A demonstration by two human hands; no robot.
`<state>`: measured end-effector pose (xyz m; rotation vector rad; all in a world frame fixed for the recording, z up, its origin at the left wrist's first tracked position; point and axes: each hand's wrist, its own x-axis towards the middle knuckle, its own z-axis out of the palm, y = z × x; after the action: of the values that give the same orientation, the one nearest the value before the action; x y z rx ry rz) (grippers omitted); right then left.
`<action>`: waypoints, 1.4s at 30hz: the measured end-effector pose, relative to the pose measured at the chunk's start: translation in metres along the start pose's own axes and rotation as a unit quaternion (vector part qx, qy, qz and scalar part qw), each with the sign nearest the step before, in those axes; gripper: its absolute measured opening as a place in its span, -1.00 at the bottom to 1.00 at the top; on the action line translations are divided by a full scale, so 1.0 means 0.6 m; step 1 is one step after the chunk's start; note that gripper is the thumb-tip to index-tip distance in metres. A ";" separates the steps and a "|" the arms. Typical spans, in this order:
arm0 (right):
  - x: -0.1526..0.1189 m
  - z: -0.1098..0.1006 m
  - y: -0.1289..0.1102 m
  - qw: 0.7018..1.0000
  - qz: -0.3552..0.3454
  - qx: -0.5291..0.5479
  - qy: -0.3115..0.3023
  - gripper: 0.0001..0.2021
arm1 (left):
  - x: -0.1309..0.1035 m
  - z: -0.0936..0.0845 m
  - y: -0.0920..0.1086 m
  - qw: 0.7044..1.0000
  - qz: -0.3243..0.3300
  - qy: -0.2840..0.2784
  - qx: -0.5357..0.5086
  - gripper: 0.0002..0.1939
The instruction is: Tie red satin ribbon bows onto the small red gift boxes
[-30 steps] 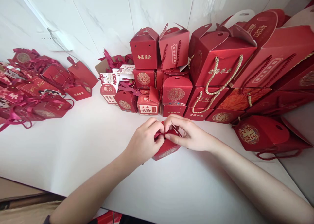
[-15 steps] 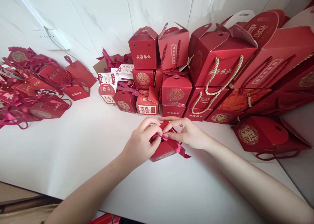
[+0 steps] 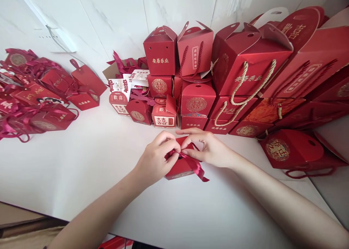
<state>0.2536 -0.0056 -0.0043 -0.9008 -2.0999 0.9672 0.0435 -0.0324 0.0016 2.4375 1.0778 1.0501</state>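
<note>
A small red gift box (image 3: 180, 170) with a gold emblem on its near side rests on the white table in front of me. Over its top runs a dark red satin ribbon (image 3: 196, 166), one tail of which hangs toward the near right. My left hand (image 3: 159, 153) pinches the ribbon at the middle of the lid. From the other side, my right hand (image 3: 208, 147) closes thumb and index finger on the ribbon close to the left fingertips, its other fingers stretched over the box. The fingers hide the knot area and much of the lid.
Stacked red gift boxes (image 3: 198, 100) line the back by the marbled wall, larger rope-handled ones (image 3: 251, 69) at right. A red box (image 3: 294, 149) lies at far right. Ribboned boxes (image 3: 51, 118) are piled at left. The white table (image 3: 89, 161) ends at a front edge near me.
Both hands stay at the box with nearly the same pinch. The ribbon tail has shifted slightly left and down, and the view has moved a little.
</note>
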 end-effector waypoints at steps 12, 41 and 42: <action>-0.001 -0.002 -0.016 0.994 -0.064 -0.061 0.058 -0.92 | 0.001 -0.006 -0.003 0.999 0.008 -0.040 0.005 -0.83; 0.005 0.000 -0.002 0.956 0.127 0.244 -0.107 -0.77 | 0.021 -0.095 -0.013 0.978 -0.095 -0.181 0.051 -0.85; 0.005 -0.001 -0.003 0.955 0.127 0.244 -0.107 -0.77 | 0.020 -0.091 -0.015 0.978 -0.100 -0.174 0.052 -0.85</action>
<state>0.2516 -0.0039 -0.0020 -0.8426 -1.8033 1.6947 0.0052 -0.0197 0.0410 2.4063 1.2466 0.4932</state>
